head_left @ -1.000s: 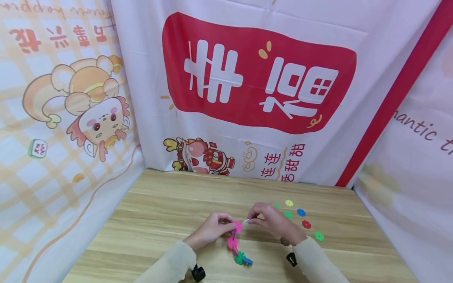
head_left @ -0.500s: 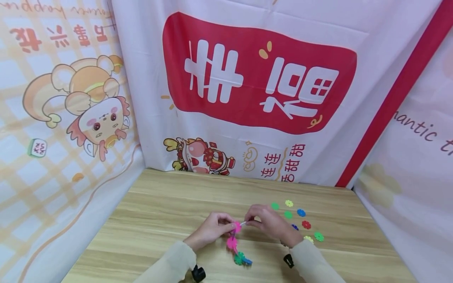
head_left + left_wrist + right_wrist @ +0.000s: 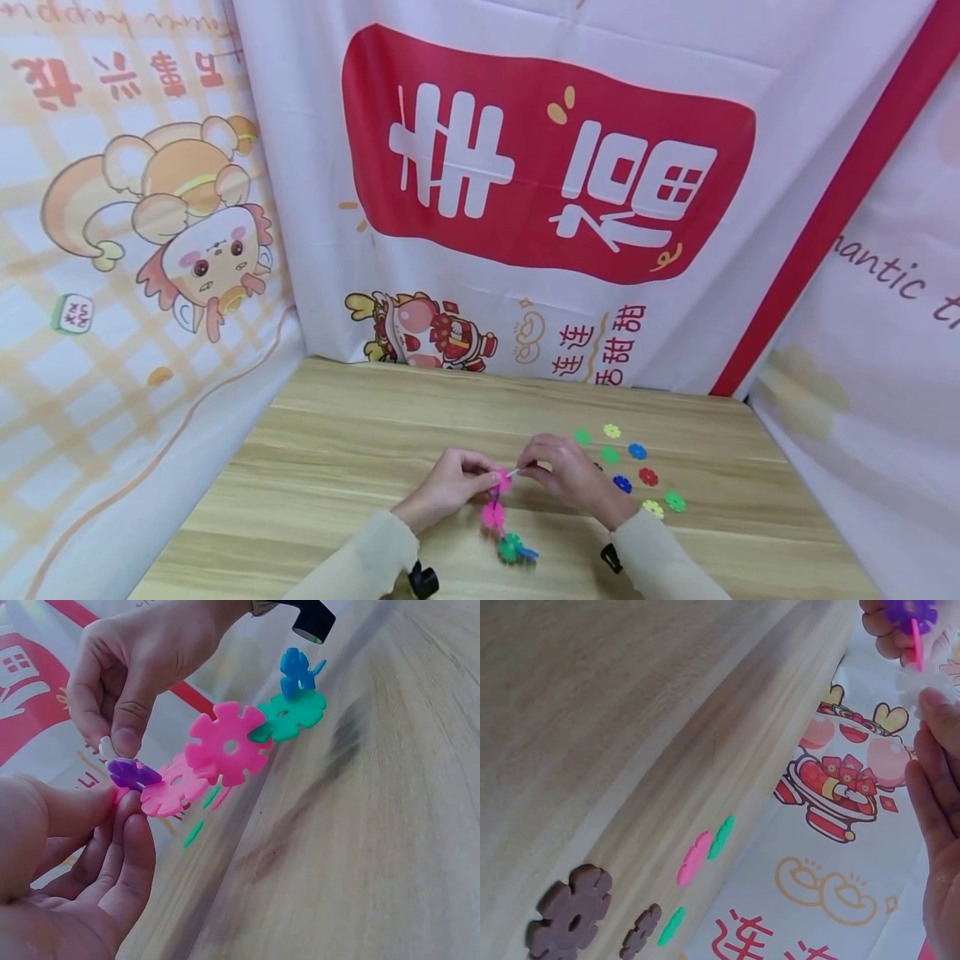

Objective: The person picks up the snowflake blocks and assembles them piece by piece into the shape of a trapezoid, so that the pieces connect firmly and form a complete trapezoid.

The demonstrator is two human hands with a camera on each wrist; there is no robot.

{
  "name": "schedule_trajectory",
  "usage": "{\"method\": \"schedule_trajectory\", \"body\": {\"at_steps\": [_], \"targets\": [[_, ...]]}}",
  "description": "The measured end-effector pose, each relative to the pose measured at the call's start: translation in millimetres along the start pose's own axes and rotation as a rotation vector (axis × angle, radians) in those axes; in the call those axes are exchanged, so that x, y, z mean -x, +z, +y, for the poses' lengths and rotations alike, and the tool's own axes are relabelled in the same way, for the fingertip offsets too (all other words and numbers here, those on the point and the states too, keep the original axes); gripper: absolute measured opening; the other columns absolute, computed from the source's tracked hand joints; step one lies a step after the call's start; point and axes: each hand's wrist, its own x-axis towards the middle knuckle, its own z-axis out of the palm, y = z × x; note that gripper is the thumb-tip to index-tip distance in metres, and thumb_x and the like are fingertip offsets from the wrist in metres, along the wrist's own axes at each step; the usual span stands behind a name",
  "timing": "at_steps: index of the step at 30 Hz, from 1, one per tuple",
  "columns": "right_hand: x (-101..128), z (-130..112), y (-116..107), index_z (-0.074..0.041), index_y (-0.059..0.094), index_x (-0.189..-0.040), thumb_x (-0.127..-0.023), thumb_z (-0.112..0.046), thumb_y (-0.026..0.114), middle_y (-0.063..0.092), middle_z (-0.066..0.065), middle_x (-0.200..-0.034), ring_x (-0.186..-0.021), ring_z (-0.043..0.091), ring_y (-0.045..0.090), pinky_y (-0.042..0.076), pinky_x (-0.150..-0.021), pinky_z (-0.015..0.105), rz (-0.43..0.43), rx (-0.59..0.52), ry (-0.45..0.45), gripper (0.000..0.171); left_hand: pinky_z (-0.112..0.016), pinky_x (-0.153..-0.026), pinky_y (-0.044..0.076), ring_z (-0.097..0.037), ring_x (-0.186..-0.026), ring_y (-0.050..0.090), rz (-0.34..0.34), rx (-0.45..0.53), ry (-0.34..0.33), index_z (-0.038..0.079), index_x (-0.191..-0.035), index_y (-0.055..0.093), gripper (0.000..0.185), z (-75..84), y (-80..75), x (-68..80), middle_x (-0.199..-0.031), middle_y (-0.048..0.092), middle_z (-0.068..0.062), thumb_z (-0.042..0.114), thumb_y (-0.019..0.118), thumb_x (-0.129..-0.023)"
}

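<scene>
Both hands have barely shifted since a second ago. Head view: left hand (image 3: 450, 486) pinches a chain of snowflake discs (image 3: 495, 515) above the tabletop (image 3: 337, 450); right hand (image 3: 570, 475) pinches a white disc (image 3: 513, 473) against it. Left wrist view: a purple disc (image 3: 131, 773) tops the chain. Right wrist view: brown discs (image 3: 571, 916) lie loose.

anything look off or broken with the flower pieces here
Nothing stands out. The left hand holds a chain of snapped-together discs that looks intact, the right hand pinches a white piece at its end, and loose discs lie flat on the table.
</scene>
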Motion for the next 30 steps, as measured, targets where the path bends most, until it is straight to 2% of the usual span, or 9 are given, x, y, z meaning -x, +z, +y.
{"method": "schedule_trajectory", "body": {"at_steps": [6, 15, 20, 26, 30], "targets": [[4.1, 2.6, 3.5, -0.009, 0.079, -0.095, -0.084, -0.001, 0.086, 0.078, -0.001, -0.092, -0.084, 0.007, 0.074, 0.059, -0.079, 0.013, 0.073, -0.044, -0.043, 0.015, -0.029, -0.078, 0.065, -0.012, -0.085, 0.074, 0.012, 0.001, 0.002, 0.003, -0.11, 0.08, 0.017, 1.8, 0.0, -0.1, -0.104, 0.081, -0.011, 0.015, 0.076, -0.098], [9.2, 2.5, 8.3, -0.007, 0.078, -0.095, -0.082, 0.001, 0.086, 0.078, 0.003, -0.093, -0.083, 0.008, 0.074, 0.06, -0.077, 0.015, 0.113, -0.068, -0.068, 0.017, -0.027, -0.077, 0.064, -0.011, -0.084, 0.074, 0.02, -0.001, 0.011, 0.004, -0.109, 0.081, 0.017, 0.2, 2.7, -0.2, -0.103, 0.081, -0.011, 0.015, 0.078, -0.097], [8.6, 2.4, 7.3, -0.009, 0.08, -0.096, -0.084, 0.0, 0.086, 0.079, 0.0, -0.094, -0.086, 0.006, 0.074, 0.059, -0.079, 0.013, 0.037, -0.068, -0.044, 0.016, -0.024, -0.077, 0.062, -0.01, -0.085, 0.073, -0.021, -0.066, 0.029, 0.006, -0.107, 0.081, 0.015, -3.9, -0.6, -1.9, -0.1, 0.08, -0.008, 0.017, 0.077, -0.098], [8.6, 1.7, 2.4, -0.014, 0.081, -0.099, -0.087, -0.002, 0.083, 0.08, -0.003, -0.098, -0.091, 0.004, 0.074, 0.06, -0.083, 0.015, -0.079, -0.093, 0.022, 0.017, -0.03, -0.089, 0.061, -0.016, -0.097, 0.072, -0.148, -0.112, -0.047, 0.015, -0.117, 0.078, 0.026, -3.9, -2.6, -5.7, -0.109, 0.078, -0.003, 0.036, 0.072, -0.101], [6.4, 0.8, -0.3, -0.017, 0.081, -0.103, -0.091, -0.007, 0.081, 0.08, -0.004, -0.102, -0.096, 0.004, 0.074, 0.061, -0.086, 0.018, -0.132, -0.097, 0.046, 0.016, -0.031, -0.092, 0.059, -0.017, -0.101, 0.072, -0.225, -0.125, -0.042, 0.018, -0.122, 0.076, 0.03, -1.7, 1.5, -8.6, -0.114, 0.078, -0.007, 0.039, 0.072, -0.101]]}}
